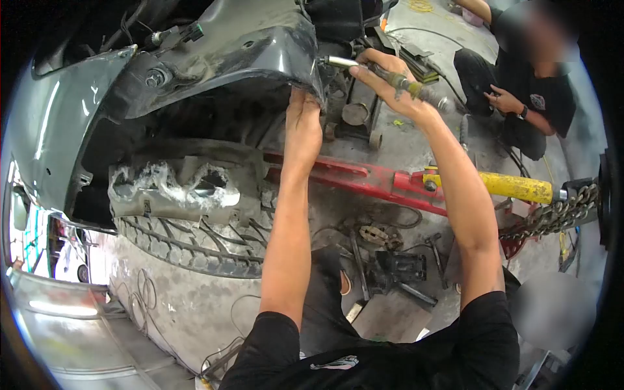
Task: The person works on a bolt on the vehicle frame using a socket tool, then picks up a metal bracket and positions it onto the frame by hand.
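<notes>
My left hand reaches up to the lower corner of a grey car body panel, its fingers pressed together around the panel's edge and partly hidden there. In my right hand is a slim hand tool with a silver front end and a brass-coloured rear section. Its silver tip points left, at or very near the panel's right edge; I cannot tell whether it touches. Below the panel is the dark wheel opening. A bolt with a round washer shows on the panel's left part.
A red jack with a yellow cylinder and chain crosses the middle right. A tyre lies at lower left. Hammers and metal parts lie on the floor. Another person crouches at upper right.
</notes>
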Motion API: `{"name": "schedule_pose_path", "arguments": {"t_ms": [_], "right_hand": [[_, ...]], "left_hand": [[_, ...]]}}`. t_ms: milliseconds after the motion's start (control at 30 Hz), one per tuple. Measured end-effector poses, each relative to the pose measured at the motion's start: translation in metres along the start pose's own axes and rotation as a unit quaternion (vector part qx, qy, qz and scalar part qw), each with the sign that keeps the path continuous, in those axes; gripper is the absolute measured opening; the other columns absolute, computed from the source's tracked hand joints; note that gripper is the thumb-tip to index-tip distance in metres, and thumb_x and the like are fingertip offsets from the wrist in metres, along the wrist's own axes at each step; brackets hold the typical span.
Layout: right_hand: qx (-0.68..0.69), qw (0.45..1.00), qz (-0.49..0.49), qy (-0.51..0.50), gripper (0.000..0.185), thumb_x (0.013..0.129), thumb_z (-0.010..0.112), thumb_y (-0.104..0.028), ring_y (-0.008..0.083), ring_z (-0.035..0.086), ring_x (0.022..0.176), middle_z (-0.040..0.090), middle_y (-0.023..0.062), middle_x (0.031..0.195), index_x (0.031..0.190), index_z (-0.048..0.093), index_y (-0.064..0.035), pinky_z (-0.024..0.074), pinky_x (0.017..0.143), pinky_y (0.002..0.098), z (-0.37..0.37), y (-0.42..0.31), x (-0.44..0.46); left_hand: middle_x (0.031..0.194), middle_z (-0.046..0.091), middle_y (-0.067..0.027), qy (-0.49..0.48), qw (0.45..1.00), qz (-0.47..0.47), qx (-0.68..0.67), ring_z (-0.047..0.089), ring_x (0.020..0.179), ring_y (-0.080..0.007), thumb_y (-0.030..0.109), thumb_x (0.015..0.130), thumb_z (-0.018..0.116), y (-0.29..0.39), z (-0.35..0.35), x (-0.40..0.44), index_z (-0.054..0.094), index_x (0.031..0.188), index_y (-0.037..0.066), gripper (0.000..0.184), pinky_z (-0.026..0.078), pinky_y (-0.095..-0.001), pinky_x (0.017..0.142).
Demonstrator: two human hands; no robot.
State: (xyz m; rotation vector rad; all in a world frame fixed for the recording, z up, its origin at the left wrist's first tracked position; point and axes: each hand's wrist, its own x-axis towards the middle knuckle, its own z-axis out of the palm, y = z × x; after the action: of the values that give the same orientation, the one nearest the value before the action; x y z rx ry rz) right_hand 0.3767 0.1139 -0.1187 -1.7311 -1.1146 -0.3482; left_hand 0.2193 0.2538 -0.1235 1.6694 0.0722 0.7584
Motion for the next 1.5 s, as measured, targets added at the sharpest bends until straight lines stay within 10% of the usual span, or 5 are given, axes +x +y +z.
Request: {"name": "schedule_pose_path", "arguments": {"t_ms": [100,333,1000,1167,1500], "right_hand": [[0.068,0.987,0.117,-0.086,0.039,0.096,0.068,-0.038,0.0184,0.06,0.071,0.062,0.0103,0.073,0.104,0.066,0.0001,0.0464,0.064,0.0337,-0.015,-0.005,-0.005],[-0.143,0.973,-0.121,0.136,0.031,0.089,0.076,-0.028,0.0386,0.067,0.073,0.06,0.0143,0.089,0.111,0.064,-0.008,0.0549,0.062,0.0461,0.011,0.005,-0.012],[-0.067,0.942,-0.192,0.267,0.043,0.079,0.083,-0.009,0.0338,0.068,0.078,0.057,0.0176,0.109,0.115,0.061,-0.0046,0.0567,0.063,0.0414,0.047,0.023,-0.008],[-0.063,0.933,-0.199,0.293,0.043,0.078,0.083,-0.005,0.0317,0.068,0.078,0.058,0.0182,0.109,0.115,0.062,-0.0041,0.0569,0.063,0.0394,0.051,0.027,-0.006],[-0.268,0.875,-0.347,0.205,0.066,0.074,0.071,-0.01,0.0269,0.06,0.094,0.052,0.0145,0.117,0.137,0.059,-0.0268,0.0547,0.081,0.0383,0.025,0.057,0.008]], "left_hand": [[0.136,0.059,-0.016,0.008,1.0,-0.007,0.011,0.052,0.126,-0.0234,0.034,0.106,0.047,0.001,0.002,-0.001,0.055,0.136,-0.007,0.051,0.035,-0.0353,0.11],[0.142,0.055,-0.022,0.007,0.996,0.018,0.093,0.05,0.133,-0.0338,0.032,0.108,0.039,0.012,0.005,-0.006,0.049,0.141,-0.005,0.051,0.033,-0.0384,0.113],[0.137,0.056,-0.0214,0.027,0.985,0.043,0.167,0.05,0.128,-0.034,0.043,0.11,0.037,-0.013,-0.001,0.0,0.051,0.138,-0.005,0.057,0.034,-0.0396,0.11],[0.144,0.047,-0.0168,0.011,0.997,0.011,0.069,0.044,0.132,-0.022,0.046,0.108,0.044,-0.01,-0.002,-0.003,0.045,0.143,-0.009,0.065,0.031,-0.0354,0.113],[0.143,0.048,-0.0176,0.048,0.988,-0.021,0.149,0.047,0.128,-0.0234,0.043,0.108,0.043,-0.005,0.001,-0.006,0.05,0.138,-0.009,0.06,0.033,-0.0365,0.111]]}}
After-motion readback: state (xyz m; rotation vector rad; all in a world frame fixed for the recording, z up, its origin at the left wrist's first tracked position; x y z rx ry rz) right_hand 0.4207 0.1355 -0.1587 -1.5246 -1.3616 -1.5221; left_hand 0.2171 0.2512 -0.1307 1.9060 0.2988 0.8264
